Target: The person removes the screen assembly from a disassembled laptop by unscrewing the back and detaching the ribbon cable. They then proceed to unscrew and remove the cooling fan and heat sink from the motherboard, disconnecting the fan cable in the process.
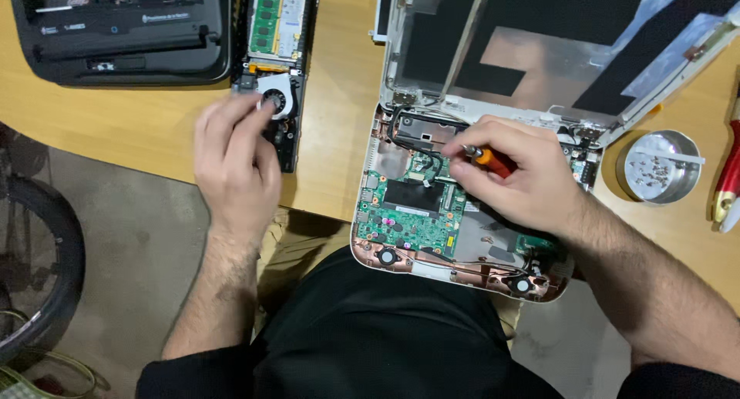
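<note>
Laptop [455,214] lies opened up at the near edge of the wooden table [331,129], partly overhanging the person's lap. Its cover is already off: the green board [408,214] with its black chip, copper-toned shielding and thin black cables is bare, and the grey foil-lined lid [555,52] stands open at the far side. A round metal dish [661,166] to the right holds loose screws, so disassembly looks well along, though the board still sits in its white shell.

The right hand [524,175] is clenched around an orange-handled screwdriver [487,158], its tip down by the cables near the hinge. The left hand [235,164] rests to the left, fingers curled at a small fan [276,98] on a second, narrow black chassis [281,67]; whether it grips anything I cannot tell. A black plastic case [123,33] lies at far left, a red-handled tool [728,183] at far right.
</note>
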